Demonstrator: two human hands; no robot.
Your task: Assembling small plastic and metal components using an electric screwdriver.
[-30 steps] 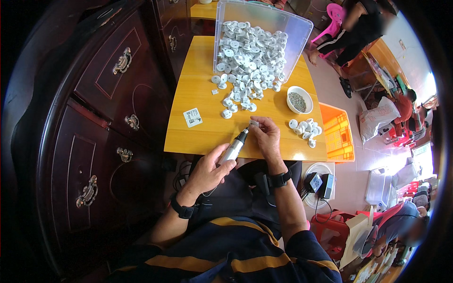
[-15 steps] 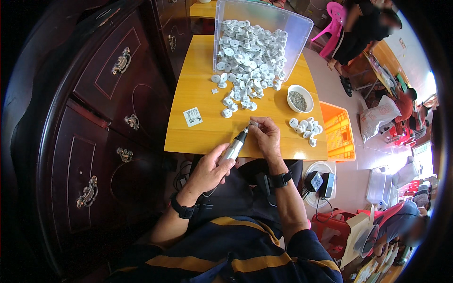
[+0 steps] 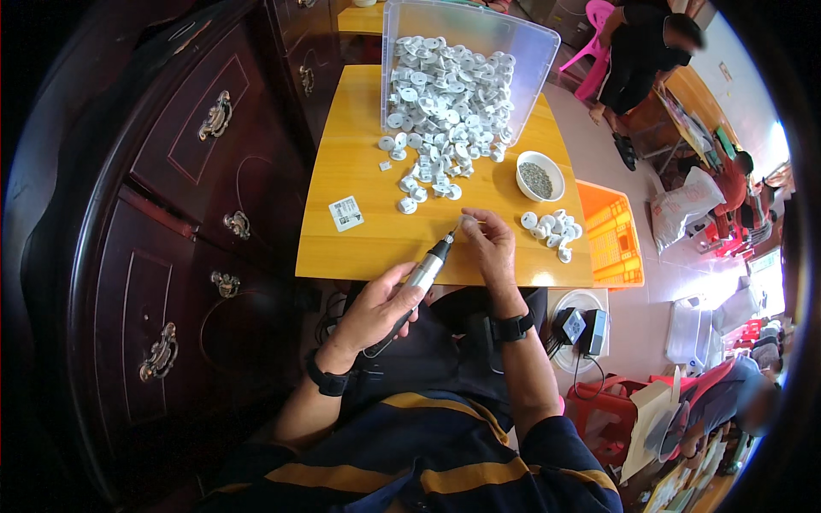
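An electric screwdriver (image 3: 429, 267) with a silver body and black nose is gripped in my left hand (image 3: 381, 309), its bit tilted up and to the right. Between the thumb and fingers of my right hand (image 3: 494, 250) is a small white plastic part (image 3: 466, 221), partly covered by the fingertips. The bit's tip lies close beside that part, and whether they touch is hard to tell. Beyond my hands, loose white plastic parts (image 3: 453, 107) spill from a clear plastic bin (image 3: 534, 60) lying on its side. A smaller cluster of white parts (image 3: 552, 228) sits right of my right hand.
A white bowl (image 3: 556, 190) of small metal screws stands on the yellow table (image 3: 368, 252). A printed label (image 3: 346, 214) lies at left. Dark wooden drawers (image 3: 184, 214) border the left side; an orange crate (image 3: 611, 235) stands right. Other people are in the background.
The screwdriver's bit has drawn back slightly from the white part. My right hand has shifted a little up and right with the part. The view has moved slightly.
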